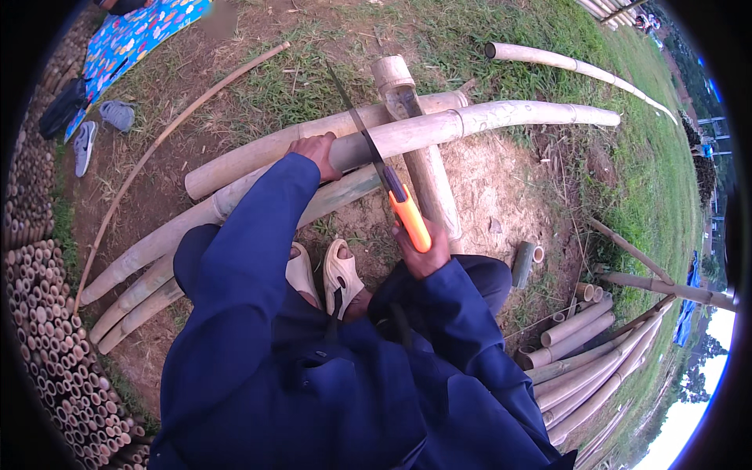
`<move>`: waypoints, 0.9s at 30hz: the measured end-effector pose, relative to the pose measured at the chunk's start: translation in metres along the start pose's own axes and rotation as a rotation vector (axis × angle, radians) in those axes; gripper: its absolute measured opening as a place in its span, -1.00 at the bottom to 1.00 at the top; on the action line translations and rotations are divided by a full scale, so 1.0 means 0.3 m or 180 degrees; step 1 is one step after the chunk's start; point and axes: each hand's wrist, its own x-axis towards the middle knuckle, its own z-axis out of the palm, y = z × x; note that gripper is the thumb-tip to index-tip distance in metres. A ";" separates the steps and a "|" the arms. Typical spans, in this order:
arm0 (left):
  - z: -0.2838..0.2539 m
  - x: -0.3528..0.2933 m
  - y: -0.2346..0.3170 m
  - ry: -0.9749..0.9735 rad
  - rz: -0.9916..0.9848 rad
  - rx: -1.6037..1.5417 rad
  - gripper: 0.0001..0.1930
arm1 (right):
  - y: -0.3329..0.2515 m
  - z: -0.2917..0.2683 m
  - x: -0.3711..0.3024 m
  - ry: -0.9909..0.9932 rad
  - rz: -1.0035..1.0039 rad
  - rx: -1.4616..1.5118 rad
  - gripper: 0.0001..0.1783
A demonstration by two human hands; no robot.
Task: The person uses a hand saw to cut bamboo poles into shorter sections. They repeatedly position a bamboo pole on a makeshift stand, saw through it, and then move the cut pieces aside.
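Observation:
My right hand (423, 249) is wrapped around the orange handle of a hand saw (409, 218). The dark blade runs up and away to the left, lying across a thick bamboo pole (486, 120) in front of me. Just left of the blade, my left hand (315, 154) grips that same pole, its fingers partly hidden by the sleeve and wrist. Under the pole lies a notched bamboo post (429, 178), set crosswise as a rest. Another bamboo pole (258, 150) lies behind, and more extend to the lower left. How deep the blade has cut I cannot tell.
Stacked bamboo pieces (63, 337) line the left edge. Short cut lengths (576, 329) and long poles (603, 388) lie at the lower right. A thin curved strip (153, 149) is on the ground at left, near grey shoes (117, 115) and a blue patterned mat (145, 39).

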 end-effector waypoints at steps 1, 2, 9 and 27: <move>0.006 -0.025 -0.035 0.0077 -0.0071 0.0021 -0.27 | -0.066 -0.031 -0.088 -0.0068 -0.0015 -0.0049 -0.76; 0.000 -0.030 -0.049 0.0181 -0.0097 0.0051 -0.28 | -0.058 -0.076 -0.204 -0.0056 0.0012 -0.0094 -0.79; 0.007 -0.003 -0.036 0.0090 -0.0050 0.0077 -0.30 | -0.080 -0.105 -0.280 -0.0035 -0.0046 -0.0101 -0.73; 0.028 0.002 -0.021 0.0033 -0.0156 0.0052 -0.16 | -0.021 0.030 0.047 -0.0034 0.0004 -0.0040 -0.80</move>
